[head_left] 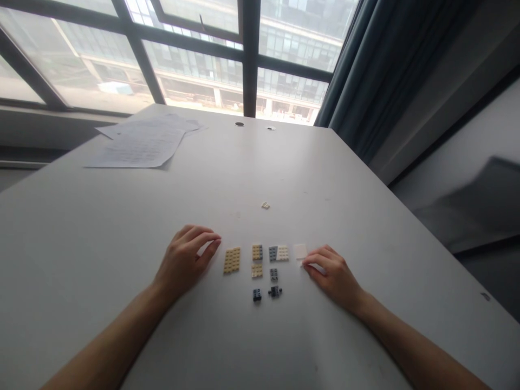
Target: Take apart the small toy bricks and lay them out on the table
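My left hand [190, 254] rests on the table, its thumb and fingertips drawn together with nothing visible between them. Just right of those fingertips lie tan building-brick plates [232, 260], side by side. My right hand [332, 272] pinches a small white brick piece [301, 264] at the near edge of a flat white tile [300, 251]. Between the hands are a tan and grey plate group [257, 252], a smaller tan plate [256, 271], a grey wedge plate [273, 253], a white studded plate [283, 253], a dark grey plate [273, 274] and two dark brick pieces, one blocky [257, 294], one with side pegs [275, 292].
A small cream piece [265, 205] lies farther out on the white table [227, 179]. Printed sheets of paper [138, 146] overlap at the far left. Two round cable holes, one dark [239, 124], sit near the back edge. Windows and a dark curtain [365, 81] stand beyond.
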`<state>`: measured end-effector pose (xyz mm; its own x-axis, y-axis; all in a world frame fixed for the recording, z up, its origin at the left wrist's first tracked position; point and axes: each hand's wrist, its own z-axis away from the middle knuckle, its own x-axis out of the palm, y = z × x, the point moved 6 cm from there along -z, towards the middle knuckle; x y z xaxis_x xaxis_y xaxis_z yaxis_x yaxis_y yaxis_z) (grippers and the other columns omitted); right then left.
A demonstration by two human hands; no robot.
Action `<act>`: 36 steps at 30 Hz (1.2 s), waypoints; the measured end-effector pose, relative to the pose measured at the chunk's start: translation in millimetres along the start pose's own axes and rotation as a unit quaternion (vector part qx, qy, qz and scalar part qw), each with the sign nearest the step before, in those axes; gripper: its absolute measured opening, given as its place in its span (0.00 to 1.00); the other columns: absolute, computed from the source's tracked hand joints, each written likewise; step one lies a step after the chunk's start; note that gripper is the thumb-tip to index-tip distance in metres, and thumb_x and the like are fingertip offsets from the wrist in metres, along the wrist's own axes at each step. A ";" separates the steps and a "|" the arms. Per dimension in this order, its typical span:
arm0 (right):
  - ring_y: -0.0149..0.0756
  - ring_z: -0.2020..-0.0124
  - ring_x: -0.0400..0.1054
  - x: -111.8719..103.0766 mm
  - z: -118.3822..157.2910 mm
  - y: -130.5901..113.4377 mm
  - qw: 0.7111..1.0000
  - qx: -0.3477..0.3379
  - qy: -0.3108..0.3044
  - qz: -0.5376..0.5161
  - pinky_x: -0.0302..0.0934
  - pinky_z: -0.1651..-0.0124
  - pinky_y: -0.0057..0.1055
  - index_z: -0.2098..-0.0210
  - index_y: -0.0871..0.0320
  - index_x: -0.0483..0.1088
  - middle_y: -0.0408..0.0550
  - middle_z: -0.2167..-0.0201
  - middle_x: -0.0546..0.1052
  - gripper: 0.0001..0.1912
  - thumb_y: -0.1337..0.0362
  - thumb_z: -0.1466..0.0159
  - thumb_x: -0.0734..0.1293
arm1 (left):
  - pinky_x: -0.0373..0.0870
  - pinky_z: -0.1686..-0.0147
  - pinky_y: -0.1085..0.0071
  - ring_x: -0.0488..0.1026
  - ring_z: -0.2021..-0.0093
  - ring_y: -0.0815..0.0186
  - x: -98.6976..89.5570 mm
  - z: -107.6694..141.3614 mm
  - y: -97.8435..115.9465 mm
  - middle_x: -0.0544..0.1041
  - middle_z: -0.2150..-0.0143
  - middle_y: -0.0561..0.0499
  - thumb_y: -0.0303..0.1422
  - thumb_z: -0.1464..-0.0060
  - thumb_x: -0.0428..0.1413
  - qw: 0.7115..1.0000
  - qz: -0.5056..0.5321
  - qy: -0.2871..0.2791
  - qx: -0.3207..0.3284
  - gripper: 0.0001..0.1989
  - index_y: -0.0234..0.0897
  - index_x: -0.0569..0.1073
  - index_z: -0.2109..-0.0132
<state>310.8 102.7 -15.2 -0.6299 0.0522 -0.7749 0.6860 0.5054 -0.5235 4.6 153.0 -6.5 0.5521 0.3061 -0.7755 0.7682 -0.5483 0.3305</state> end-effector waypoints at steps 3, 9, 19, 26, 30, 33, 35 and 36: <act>0.38 0.61 0.68 0.3 1.1 0.3 1.000 0.002 -0.005 -0.006 0.65 0.56 0.37 0.65 0.54 0.72 0.47 0.66 0.76 0.06 0.70 0.37 0.64 | 0.68 0.55 0.64 0.70 0.59 0.62 1.0 0.5 -0.8 0.76 0.62 0.48 0.34 0.42 0.52 1.000 -0.002 -0.003 -0.003 0.08 0.38 0.76 0.63; 0.39 0.60 0.68 -8.9 -7.6 -1.0 1.000 0.023 0.011 -0.008 0.66 0.58 0.36 0.63 0.55 0.72 0.48 0.65 0.75 0.04 0.67 0.38 0.66 | 0.68 0.56 0.64 0.70 0.60 0.62 0.7 0.4 0.8 0.76 0.63 0.48 0.33 0.42 0.52 1.000 -0.003 0.002 0.007 0.08 0.37 0.76 0.63; 0.33 0.65 0.68 25.5 -133.5 21.8 0.997 0.051 -0.047 0.031 0.63 0.56 0.33 0.50 0.56 0.71 0.49 0.58 0.74 0.19 0.71 0.41 0.68 | 0.68 0.57 0.65 0.70 0.61 0.63 0.2 0.6 3.1 0.76 0.64 0.48 0.32 0.42 0.52 1.000 0.007 0.005 0.010 0.08 0.37 0.76 0.64; 0.36 0.55 0.68 68.5 -179.2 30.5 0.992 0.028 -0.100 0.073 0.59 0.49 0.32 0.56 0.55 0.75 0.49 0.56 0.74 0.12 0.71 0.37 0.64 | 0.67 0.57 0.65 0.69 0.61 0.64 0.0 0.9 3.5 0.76 0.64 0.48 0.31 0.41 0.52 1.000 0.024 -0.001 -0.011 0.08 0.38 0.75 0.64; 0.33 0.65 0.69 66.2 -181.7 25.4 0.993 0.039 -0.094 0.067 0.61 0.58 0.30 0.63 0.58 0.74 0.48 0.62 0.75 0.07 0.71 0.41 0.67 | 0.67 0.57 0.65 0.69 0.61 0.64 0.8 0.8 3.7 0.76 0.64 0.49 0.31 0.41 0.52 0.999 0.031 -0.004 -0.009 0.07 0.38 0.75 0.64; 0.31 0.70 0.67 53.4 -172.5 15.0 0.994 0.049 -0.077 0.061 0.61 0.62 0.29 0.68 0.58 0.73 0.44 0.70 0.75 0.03 0.71 0.42 0.68 | 0.67 0.57 0.65 0.69 0.61 0.64 0.5 1.3 3.4 0.76 0.64 0.49 0.31 0.41 0.52 1.000 0.031 -0.001 -0.005 0.07 0.37 0.75 0.64; 0.30 0.71 0.67 38.6 -157.1 3.8 0.996 0.047 -0.056 0.046 0.61 0.63 0.28 0.68 0.58 0.72 0.43 0.72 0.75 0.01 0.69 0.41 0.67 | 0.67 0.57 0.65 0.69 0.61 0.64 -0.6 1.6 3.7 0.76 0.64 0.49 0.31 0.41 0.52 1.000 0.028 0.005 -0.001 0.07 0.37 0.75 0.64; 0.29 0.71 0.67 29.4 -146.0 -2.6 0.997 0.045 -0.042 0.035 0.61 0.64 0.27 0.68 0.58 0.72 0.43 0.71 0.75 0.02 0.68 0.40 0.67 | 0.67 0.57 0.65 0.69 0.61 0.64 -1.1 1.6 4.0 0.76 0.64 0.49 0.31 0.42 0.52 1.000 0.026 0.007 0.002 0.07 0.37 0.75 0.65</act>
<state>237.3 228.7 15.0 -0.5485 0.0102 -0.8361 0.7597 0.4237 -0.4933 6.5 149.3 -5.2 0.5962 0.2883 -0.7493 0.7372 -0.5662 0.3687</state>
